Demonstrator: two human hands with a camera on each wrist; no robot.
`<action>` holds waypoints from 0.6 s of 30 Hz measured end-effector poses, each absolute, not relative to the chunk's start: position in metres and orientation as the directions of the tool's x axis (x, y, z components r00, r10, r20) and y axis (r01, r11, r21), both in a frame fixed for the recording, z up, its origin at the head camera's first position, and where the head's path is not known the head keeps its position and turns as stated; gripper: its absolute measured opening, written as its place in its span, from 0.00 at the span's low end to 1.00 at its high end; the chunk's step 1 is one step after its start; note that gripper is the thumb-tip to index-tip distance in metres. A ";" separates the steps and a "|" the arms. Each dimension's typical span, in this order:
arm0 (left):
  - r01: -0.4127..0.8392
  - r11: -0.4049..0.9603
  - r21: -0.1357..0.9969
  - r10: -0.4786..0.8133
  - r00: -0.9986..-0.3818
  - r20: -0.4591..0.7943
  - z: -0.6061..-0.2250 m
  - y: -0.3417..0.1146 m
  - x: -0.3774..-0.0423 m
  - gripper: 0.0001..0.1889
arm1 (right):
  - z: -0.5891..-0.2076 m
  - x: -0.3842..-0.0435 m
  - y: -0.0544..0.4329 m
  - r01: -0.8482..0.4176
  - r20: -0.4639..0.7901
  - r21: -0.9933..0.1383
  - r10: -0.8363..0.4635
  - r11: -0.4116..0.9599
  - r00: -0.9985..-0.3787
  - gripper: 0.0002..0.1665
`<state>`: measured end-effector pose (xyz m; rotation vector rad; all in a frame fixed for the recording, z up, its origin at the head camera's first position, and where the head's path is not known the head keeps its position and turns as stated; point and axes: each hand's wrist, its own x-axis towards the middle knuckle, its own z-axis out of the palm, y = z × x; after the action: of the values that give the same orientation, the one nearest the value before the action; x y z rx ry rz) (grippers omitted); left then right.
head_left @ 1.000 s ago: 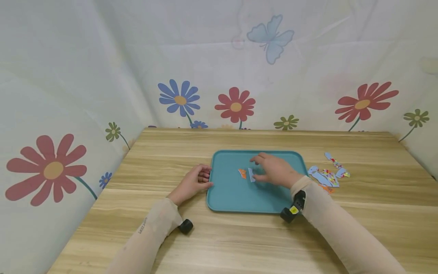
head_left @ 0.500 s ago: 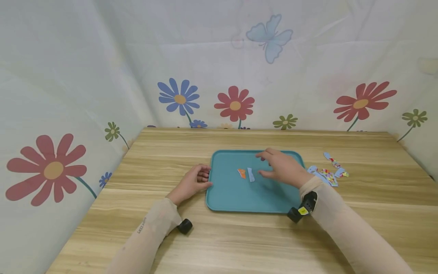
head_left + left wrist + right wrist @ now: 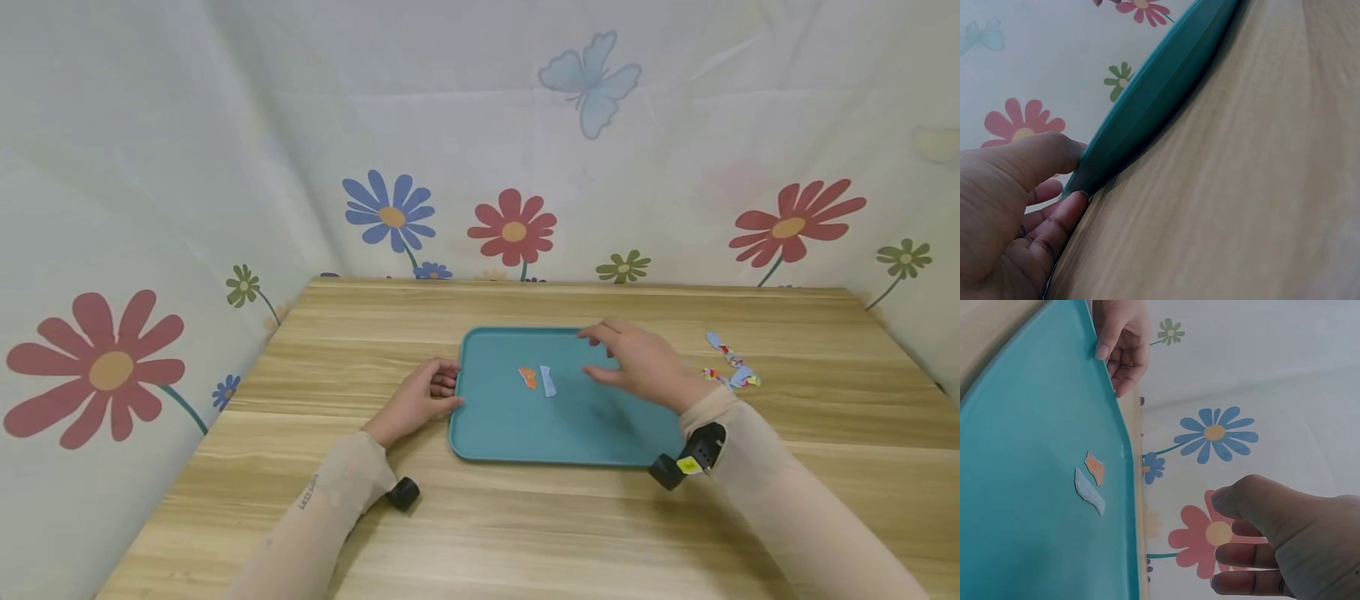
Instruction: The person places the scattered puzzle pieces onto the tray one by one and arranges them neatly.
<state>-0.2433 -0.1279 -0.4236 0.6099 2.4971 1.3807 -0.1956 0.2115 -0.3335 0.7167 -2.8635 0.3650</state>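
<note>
A teal tray [image 3: 555, 437] lies on the wooden table. On it rest a small orange flat piece [image 3: 528, 378] and a narrow light-blue piece [image 3: 548, 382], side by side with a slight gap. My left hand [image 3: 420, 400] holds the tray's left edge; in the left wrist view the thumb and fingertips meet at its rim [image 3: 1141, 94]. My right hand [image 3: 637, 362] hovers over the tray's right part, thumb and fingers apart with nothing between them. The right wrist view also shows this hand [image 3: 1279, 540] with a gap between thumb and fingers.
Several colourful flat pieces [image 3: 733, 360] lie on the table [image 3: 840, 433] to the tray's right, some hidden behind my right hand and wrist. A white cloth with printed flowers [image 3: 512, 230] hangs behind the table and along its left side.
My right hand has drawn back to the right, away from the light-blue piece, which stays on the tray. Its wrist now covers more of the loose pieces. My left hand keeps its place.
</note>
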 end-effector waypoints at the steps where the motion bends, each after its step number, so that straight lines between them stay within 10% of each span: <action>1: 0.243 0.473 0.847 0.454 -0.891 0.002 -0.424 -0.128 -0.243 0.28 | -0.333 -0.195 0.213 -0.482 0.224 -0.194 -0.440 0.854 -0.870 0.29; 18: 0.250 0.465 0.849 0.465 -0.886 0.006 -0.421 -0.129 -0.248 0.27 | -0.323 -0.182 0.239 -0.464 0.267 -0.196 -0.409 0.864 -0.873 0.25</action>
<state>-0.2476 -0.1290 -0.4206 0.6174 2.4881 1.3849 -0.1819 0.2392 -0.3229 0.6692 -2.8206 0.3759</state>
